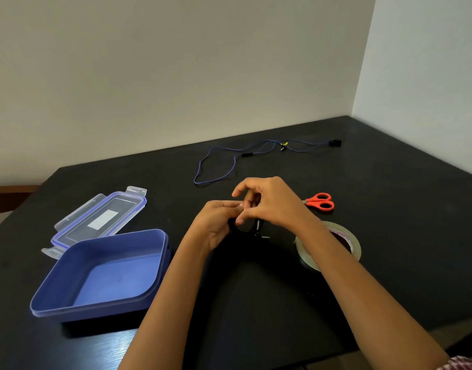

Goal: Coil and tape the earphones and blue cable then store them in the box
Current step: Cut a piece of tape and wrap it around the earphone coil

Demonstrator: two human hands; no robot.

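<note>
We grip the coiled black earphones (pixel 249 227) mid-worktop: left hand (pixel 216 222) curled round the bundle, right hand (pixel 272 204) curled over it, though we cannot tell what it pinches. The dark cord barely shows against the black worktop (pixel 389 209), so a loop could spring loose unnoticed.

Our right forearm lies over the one clear tape roll (pixel 355 245) and could knock it.

We count:
- one thin blue cable (pixel 246 155), far and uncoiled
- one open blue plastic box (pixel 96 308), near left
- one clear clip lid (pixel 101 217)
- one pair of red-handled scissors (pixel 321 202), right
</note>
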